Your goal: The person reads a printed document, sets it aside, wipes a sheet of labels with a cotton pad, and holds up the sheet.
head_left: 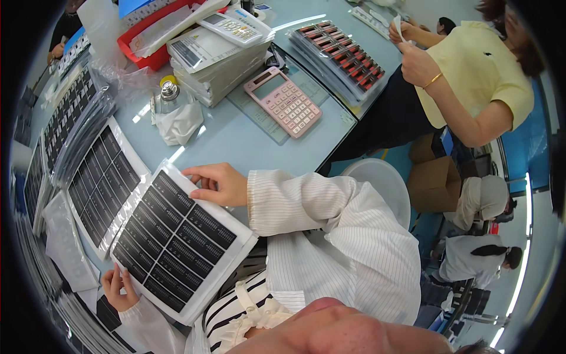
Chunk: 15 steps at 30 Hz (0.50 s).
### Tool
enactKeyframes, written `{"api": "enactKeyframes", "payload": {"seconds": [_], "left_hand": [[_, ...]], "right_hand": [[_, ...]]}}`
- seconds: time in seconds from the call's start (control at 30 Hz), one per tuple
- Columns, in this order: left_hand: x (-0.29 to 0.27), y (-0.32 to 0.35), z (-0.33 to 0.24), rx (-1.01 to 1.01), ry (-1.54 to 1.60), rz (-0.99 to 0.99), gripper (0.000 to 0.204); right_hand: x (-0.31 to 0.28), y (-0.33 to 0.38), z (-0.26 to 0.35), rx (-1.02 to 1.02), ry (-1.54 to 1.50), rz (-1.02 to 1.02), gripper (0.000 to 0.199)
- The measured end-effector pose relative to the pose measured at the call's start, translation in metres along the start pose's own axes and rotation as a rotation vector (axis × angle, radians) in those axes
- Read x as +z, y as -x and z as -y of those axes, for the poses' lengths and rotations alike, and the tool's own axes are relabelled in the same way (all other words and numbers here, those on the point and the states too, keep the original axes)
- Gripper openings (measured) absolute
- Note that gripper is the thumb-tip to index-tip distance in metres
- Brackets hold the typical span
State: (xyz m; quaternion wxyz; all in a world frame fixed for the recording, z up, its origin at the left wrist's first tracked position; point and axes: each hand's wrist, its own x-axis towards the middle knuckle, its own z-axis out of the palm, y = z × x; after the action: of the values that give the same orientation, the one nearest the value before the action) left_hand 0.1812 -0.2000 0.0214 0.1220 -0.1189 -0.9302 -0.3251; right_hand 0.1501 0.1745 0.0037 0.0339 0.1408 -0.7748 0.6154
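Note:
A white sheet of black rectangular labels (171, 242), printed in two columns, lies tilted in front of my chest. My right hand (219, 184) grips its upper right edge, the thumb on the face and the fingers curled at the border. At the lower left edge, my left hand (119, 289) has its fingers closed against the same sheet; part of that grip is hidden. Just left of it, partly overlapped, rests a similar sheet of black labels in a clear plastic sleeve (105, 183).
Bagged stacks of black-printed sheets (73, 127) line the left side. Behind are a pink calculator (283, 101), a metal-topped bottle (170, 94), a stack of papers (221, 68), a red tray (135, 52) and bagged red-and-black pieces (342, 56). A person in yellow (471, 76) stands at the right.

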Motion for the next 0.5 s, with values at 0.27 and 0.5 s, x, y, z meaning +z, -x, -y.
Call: {"api": "enactKeyframes", "payload": {"seconds": [0.27, 0.5], "left_hand": [[0.011, 0.013, 0.003, -0.081, 0.184, -0.099, 0.026], [0.012, 0.016, 0.005, -0.315, 0.464, -0.115, 0.045]], "right_hand": [[-0.003, 0.002, 0.002, 0.056, -0.072, 0.074, 0.043], [-0.001, -0.001, 0.0, 0.087, -0.103, 0.112, 0.045]]}}
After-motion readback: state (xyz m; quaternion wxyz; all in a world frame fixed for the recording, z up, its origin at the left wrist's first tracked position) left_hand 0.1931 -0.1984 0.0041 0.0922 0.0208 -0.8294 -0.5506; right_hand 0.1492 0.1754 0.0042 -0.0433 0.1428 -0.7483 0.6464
